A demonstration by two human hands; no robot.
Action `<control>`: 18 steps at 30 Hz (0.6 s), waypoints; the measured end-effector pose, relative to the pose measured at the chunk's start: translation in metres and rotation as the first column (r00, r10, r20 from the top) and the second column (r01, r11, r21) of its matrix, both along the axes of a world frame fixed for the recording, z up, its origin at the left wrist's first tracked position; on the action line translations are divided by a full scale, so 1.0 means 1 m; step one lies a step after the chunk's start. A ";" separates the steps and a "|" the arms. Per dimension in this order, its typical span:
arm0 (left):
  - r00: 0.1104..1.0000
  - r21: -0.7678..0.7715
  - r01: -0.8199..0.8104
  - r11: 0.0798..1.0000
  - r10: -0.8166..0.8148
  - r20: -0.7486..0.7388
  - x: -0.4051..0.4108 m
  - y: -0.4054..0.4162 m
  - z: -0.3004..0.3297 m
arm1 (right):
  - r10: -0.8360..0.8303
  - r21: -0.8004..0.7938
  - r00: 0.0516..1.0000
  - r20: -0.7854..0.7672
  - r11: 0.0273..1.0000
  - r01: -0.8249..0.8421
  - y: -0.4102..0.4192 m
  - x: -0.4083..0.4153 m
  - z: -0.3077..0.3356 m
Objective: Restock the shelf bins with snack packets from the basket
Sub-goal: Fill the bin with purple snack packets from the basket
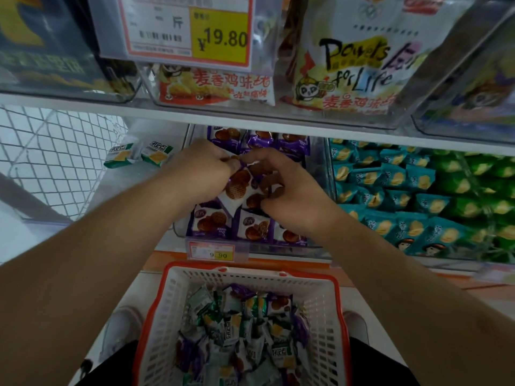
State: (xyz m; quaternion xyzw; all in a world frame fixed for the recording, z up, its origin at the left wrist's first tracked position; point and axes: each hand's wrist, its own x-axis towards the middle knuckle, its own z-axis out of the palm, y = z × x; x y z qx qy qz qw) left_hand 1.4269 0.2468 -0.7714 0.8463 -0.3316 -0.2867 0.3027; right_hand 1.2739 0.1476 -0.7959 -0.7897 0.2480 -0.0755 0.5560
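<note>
Both hands over the clear shelf bin (320, 174): left hand (203, 171) and right hand (281, 188) pinch purple waffle-biscuit packets (237, 188) above the stocked rows. The packets look light, crinkly and slippery (contents probably brittle); edge seams offer the safest hold. More wait in the basket (167, 316).

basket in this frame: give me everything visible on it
The basket is white plastic with slotted lattice walls and a red-orange rim. It sits low in the view, in front of the clear shelf bin of purple packets, between the person's forearms; what supports it is hidden. It holds a loose heap of small snack packets, green-and-white and purple ones mixed. Neither hand touches it.
</note>
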 end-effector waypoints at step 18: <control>0.969 -0.096 -0.058 0.994 0.079 0.236 -0.018 0.002 -0.044 | -0.342 -0.716 0.922 -0.181 0.689 0.116 -0.024 0.032 -0.017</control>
